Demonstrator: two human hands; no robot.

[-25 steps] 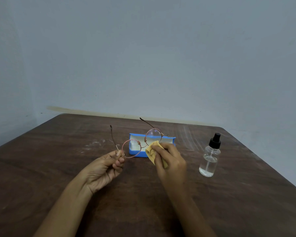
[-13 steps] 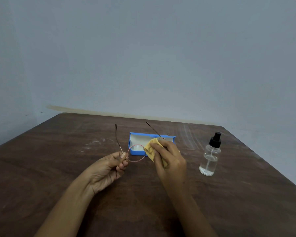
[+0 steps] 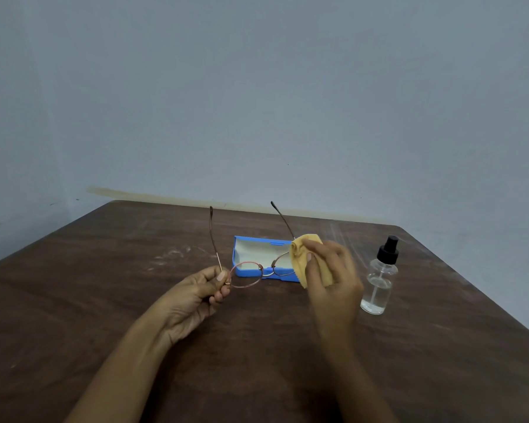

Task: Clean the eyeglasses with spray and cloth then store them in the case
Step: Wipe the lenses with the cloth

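Glasses (image 3: 246, 278) held mid-frame, cloth (image 3: 303, 260) on one lens.
My left hand (image 3: 196, 297) pinches the hinge; my right hand (image 3: 333, 282) grips the cloth round the other lens, before the open case (image 3: 251, 254); bottle (image 3: 379, 279) at right.

The dark brown wooden tabletop (image 3: 104, 300) has a matt, streaky grain, scuffed with pale chalky marks towards its far side. The round-rimmed eyeglasses (image 3: 246, 274) are thin copper-coloured metal wire with a faint sheen and clear lenses. The soft yellow cloth (image 3: 300, 264) is matt and crumpled into folds. The rectangular blue case (image 3: 258, 239) looks like smooth plastic outside, pale and matt inside. The clear spray bottle (image 3: 379, 279) is glossy, whether glass or plastic I cannot tell; its black pump cap (image 3: 388, 250) is smooth. The grey-blue wall (image 3: 257, 102) is flat matt paint.
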